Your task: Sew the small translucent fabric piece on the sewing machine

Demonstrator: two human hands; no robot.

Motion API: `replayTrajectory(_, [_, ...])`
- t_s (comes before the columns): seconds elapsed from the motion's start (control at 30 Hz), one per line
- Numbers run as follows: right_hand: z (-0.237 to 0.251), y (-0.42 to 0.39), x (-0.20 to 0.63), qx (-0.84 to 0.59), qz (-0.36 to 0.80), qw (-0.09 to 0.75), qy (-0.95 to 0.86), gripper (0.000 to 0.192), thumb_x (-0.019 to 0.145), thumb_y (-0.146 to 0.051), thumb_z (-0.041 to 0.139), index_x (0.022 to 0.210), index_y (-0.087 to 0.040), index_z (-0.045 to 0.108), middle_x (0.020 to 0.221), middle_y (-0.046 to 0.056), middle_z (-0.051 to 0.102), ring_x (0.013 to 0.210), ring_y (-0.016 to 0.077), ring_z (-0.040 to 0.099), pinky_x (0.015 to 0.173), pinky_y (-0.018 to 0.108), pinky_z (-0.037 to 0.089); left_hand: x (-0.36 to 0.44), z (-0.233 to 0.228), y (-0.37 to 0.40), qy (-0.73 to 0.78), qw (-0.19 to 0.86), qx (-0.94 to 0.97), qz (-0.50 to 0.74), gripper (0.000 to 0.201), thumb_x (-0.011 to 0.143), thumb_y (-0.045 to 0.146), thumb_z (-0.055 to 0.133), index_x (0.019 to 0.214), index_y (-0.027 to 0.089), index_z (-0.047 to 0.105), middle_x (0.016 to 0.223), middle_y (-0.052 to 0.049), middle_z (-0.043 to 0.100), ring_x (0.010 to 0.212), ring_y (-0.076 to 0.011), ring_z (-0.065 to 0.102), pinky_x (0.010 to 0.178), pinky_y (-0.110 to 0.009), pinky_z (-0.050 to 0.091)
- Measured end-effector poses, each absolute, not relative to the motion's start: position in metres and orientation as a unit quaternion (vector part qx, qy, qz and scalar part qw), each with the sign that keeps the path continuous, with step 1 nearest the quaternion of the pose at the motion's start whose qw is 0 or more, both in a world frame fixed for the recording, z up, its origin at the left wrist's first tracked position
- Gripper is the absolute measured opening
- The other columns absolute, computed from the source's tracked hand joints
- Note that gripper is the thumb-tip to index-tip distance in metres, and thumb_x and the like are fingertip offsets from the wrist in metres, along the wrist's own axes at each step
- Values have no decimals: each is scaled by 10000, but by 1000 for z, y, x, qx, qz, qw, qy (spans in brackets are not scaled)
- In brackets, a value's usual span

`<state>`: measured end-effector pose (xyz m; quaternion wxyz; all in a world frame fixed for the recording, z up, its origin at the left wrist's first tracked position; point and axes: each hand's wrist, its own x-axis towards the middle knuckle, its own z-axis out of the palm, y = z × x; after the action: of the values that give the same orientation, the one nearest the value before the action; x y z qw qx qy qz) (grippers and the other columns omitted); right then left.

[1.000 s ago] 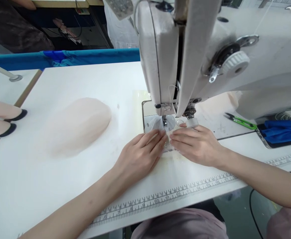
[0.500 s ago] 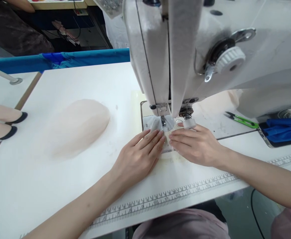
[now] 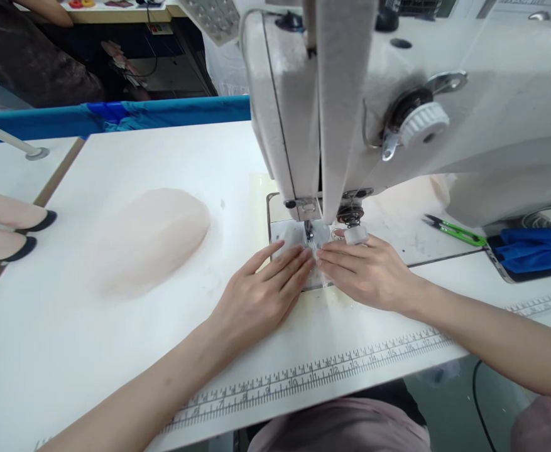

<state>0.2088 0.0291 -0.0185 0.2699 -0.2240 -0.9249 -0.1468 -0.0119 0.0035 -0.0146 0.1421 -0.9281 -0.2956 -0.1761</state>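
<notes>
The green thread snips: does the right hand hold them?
No. The green thread snips lie on the table, apart from the right hand, which presses flat beside the needle.

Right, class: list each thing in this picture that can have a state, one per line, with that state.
Left hand: flat, fingers pressing sheer fabric at the needle.
Right hand: flat, fingers on the same fabric.
Presser foot: whether it is down cannot be told.
Fabric pile: heaped, untouched, on the table.
Snips: lying idle under the machine arm.
</notes>
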Motion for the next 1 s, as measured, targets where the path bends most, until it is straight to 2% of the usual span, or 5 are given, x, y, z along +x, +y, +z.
replayTrajectory(0.27, [-20, 28, 209, -223, -147, 263, -927, 196, 902, -89, 534, 941, -153, 715, 998, 26, 746, 968, 151, 677, 956, 341, 500, -14, -17, 2, -298, 136, -926, -189, 313, 899, 118, 523, 1197, 87, 614, 1183, -127, 672, 1115, -248, 635, 1049, -472, 461])
replayTrajectory(0.5, [-21, 30, 208, -231, -142, 257, -928, 191, 892, -66, 538, 976, -100, 706, 1013, 78, 740, 933, 172, 688, 970, 374, 487, -12, -18, 10, -321, 137, -916, -199, 308, 908, 147, 533, 1204, 118, 615, 1182, -115, 676, 1103, -251, 641, 1056, -511, 441])
replayTrajectory(0.7, [-22, 24, 207, -238, -148, 249, -927, 229, 896, -66, 510, 971, -144, 712, 1053, 65, 731, 1009, 177, 665, 959, 375, 500, -11, -16, 0, -311, 143, -918, -202, 296, 902, 211, 574, 1151, 66, 640, 1124, -137, 700, 1068, -239, 658, 1073, -465, 429])
replayTrajectory(0.83, [-23, 24, 206, -251, -141, 255, -923, 229, 908, -88, 497, 973, -148, 708, 1063, 62, 728, 1016, 174, 662, 964, 381, 496, -11, -16, 1, -322, 145, -914, -200, 293, 908, 204, 557, 1155, 71, 639, 1132, -139, 697, 1063, -246, 660, 1083, -480, 413])
replayTrajectory(1.0, [-25, 26, 204, -272, -145, 244, -920, 230, 918, -102, 489, 1016, -135, 694, 1076, 52, 724, 940, 164, 671, 1046, 389, 435, -12, -18, 9, -338, 138, -910, -196, 326, 914, 228, 545, 1194, 78, 618, 1169, -151, 676, 1091, -270, 646, 1085, -533, 396])
